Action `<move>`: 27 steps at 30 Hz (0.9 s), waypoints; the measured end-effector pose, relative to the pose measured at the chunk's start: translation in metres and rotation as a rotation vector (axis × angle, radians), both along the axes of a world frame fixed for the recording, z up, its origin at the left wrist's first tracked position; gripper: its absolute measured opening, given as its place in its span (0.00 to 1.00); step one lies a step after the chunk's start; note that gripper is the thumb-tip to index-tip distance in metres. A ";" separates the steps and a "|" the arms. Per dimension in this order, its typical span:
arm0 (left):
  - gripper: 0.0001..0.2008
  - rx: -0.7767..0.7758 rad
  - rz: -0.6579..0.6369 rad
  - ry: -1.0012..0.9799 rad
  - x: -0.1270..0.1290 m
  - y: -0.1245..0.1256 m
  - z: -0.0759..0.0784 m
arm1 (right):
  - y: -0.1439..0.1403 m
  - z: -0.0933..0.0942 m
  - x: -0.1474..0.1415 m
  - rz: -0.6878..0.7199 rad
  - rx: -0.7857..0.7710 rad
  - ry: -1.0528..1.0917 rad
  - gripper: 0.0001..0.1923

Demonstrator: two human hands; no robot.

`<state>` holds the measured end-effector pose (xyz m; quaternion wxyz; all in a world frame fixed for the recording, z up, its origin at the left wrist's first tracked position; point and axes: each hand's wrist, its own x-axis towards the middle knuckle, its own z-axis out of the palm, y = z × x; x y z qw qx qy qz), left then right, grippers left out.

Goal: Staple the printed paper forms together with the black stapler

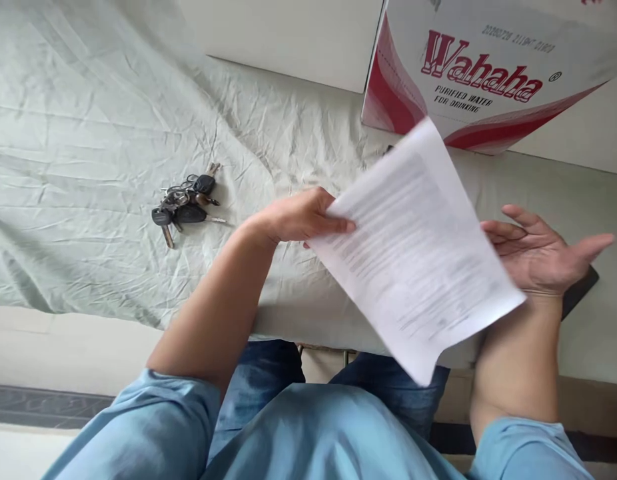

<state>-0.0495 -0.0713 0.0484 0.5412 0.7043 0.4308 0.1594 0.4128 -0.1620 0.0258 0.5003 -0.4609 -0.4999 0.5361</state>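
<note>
A white rectangular sheet of printed paper (413, 253) slants from the pinching left hand (306, 217) toward the spread right hand (541, 257).

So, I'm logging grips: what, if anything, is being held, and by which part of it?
The left hand holds the printed sheet by its left corner; the right hand is open.

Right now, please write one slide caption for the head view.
Left hand holding a printed sheet, right hand open, keys lying on the cloth.

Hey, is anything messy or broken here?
Nothing looks spilled or broken. The cloth is wrinkled around the keys, not smooth, and the paper in the left hand sits askew, its lower edge curling.
</note>
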 end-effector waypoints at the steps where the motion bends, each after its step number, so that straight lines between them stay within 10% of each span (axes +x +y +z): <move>1: 0.22 -0.116 -0.158 0.101 0.006 0.000 0.011 | 0.000 -0.001 -0.002 0.015 -0.049 -0.060 0.47; 5: 0.16 -0.177 -0.424 0.320 0.046 0.004 0.037 | 0.000 -0.007 -0.028 0.106 -0.140 -0.182 0.47; 10: 0.09 -0.078 -0.484 0.395 0.082 0.018 0.026 | 0.001 -0.017 -0.066 0.005 -0.133 -0.270 0.30; 19: 0.10 0.019 0.147 0.248 0.050 0.027 -0.006 | 0.005 -0.026 -0.082 -0.276 -0.075 -0.479 0.29; 27: 0.19 0.137 0.423 0.205 0.073 0.025 -0.015 | 0.012 -0.040 -0.073 -0.329 -0.031 -0.551 0.28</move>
